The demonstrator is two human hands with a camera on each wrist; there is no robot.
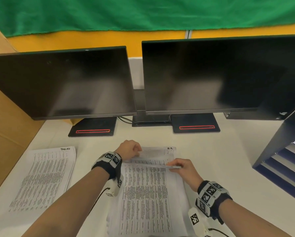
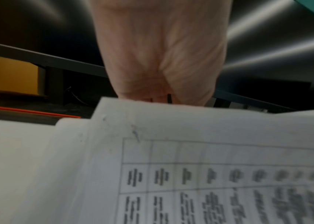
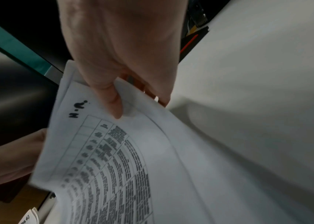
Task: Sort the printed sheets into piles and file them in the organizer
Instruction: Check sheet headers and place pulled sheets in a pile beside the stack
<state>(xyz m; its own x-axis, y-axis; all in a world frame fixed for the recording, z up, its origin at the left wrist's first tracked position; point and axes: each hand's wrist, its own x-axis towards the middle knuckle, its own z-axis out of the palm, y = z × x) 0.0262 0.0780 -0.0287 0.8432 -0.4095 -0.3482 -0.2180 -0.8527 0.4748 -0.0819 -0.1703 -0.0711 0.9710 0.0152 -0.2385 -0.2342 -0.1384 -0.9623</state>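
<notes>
Right hand (image 1: 184, 170) pinches the sheets (image 1: 148, 194) by their far edge, left hand (image 1: 128, 149) grips the far-left corner (fingers hidden). Another pile (image 1: 44, 177) lies left; organizer (image 1: 283, 146) right, monitors (image 1: 61, 82) behind.

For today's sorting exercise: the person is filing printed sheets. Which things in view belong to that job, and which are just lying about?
Part of the job:
held sheets
left hand
right hand
left pile
organizer

Lying about:
two monitors
cardboard box
green cloth
</notes>
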